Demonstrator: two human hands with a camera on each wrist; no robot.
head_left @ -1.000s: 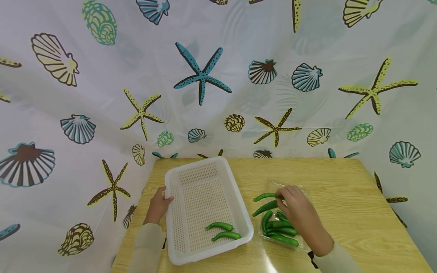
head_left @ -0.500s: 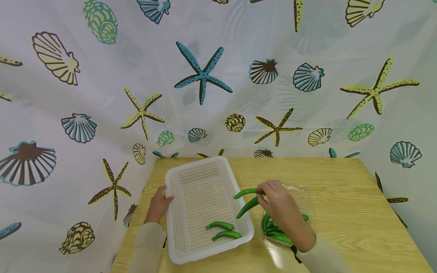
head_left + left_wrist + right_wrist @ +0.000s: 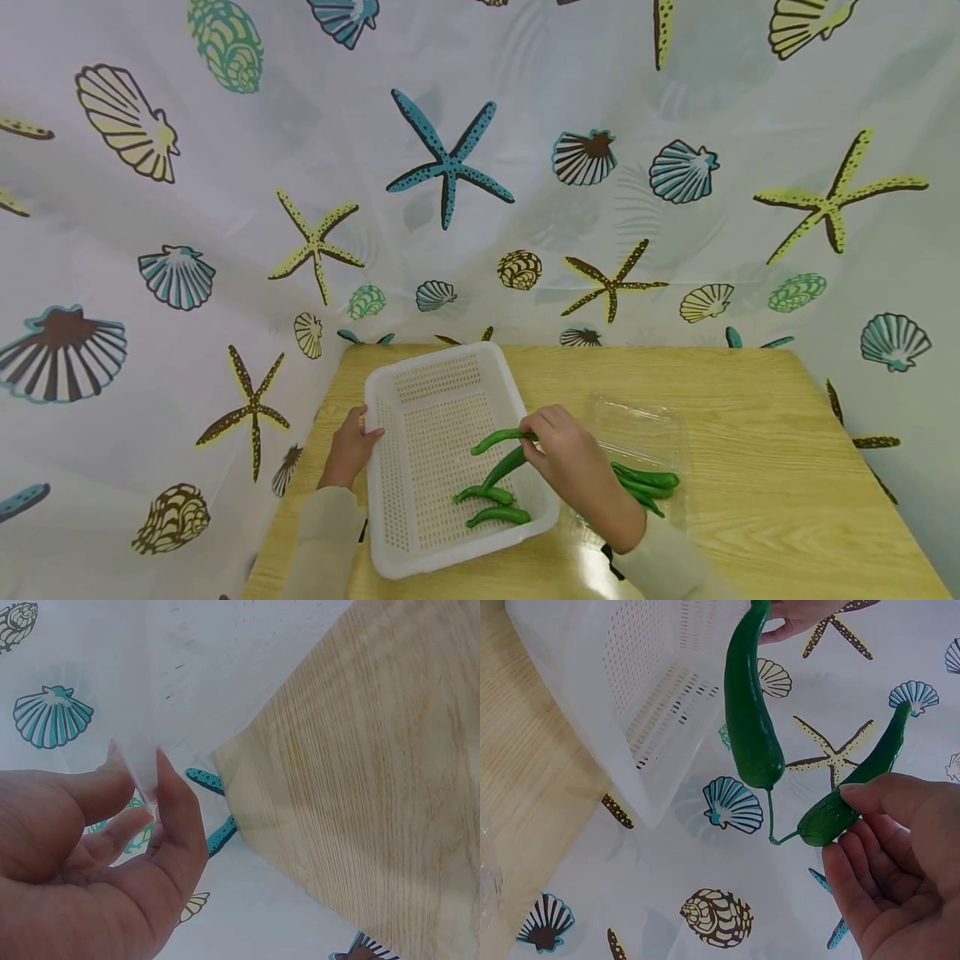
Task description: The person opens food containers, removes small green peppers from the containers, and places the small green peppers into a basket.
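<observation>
My right hand (image 3: 577, 467) is over the right side of a white plastic basket (image 3: 450, 560) and pinches a green chili pepper (image 3: 831, 817) between thumb and fingers. A second green chili pepper (image 3: 751, 712) hangs beside it, and their stems meet in the right wrist view. My left hand (image 3: 350, 450) grips the basket's left rim, the thumb on the inner side; in the left wrist view its fingers (image 3: 180, 806) curl round the edge. Two more chili peppers (image 3: 498, 516) lie in the basket's front right corner.
A clear plastic box (image 3: 637, 421) with its lid up stands right of the basket, holding several green chili peppers (image 3: 648, 479), partly hidden by my right arm. The wooden table (image 3: 772, 467) is bounded by a shell-and-starfish patterned curtain (image 3: 480, 225) behind and at the sides.
My right hand has moved left from above the clear box to over the basket, carrying the two chili peppers. The left hand keeps its grip on the rim.
</observation>
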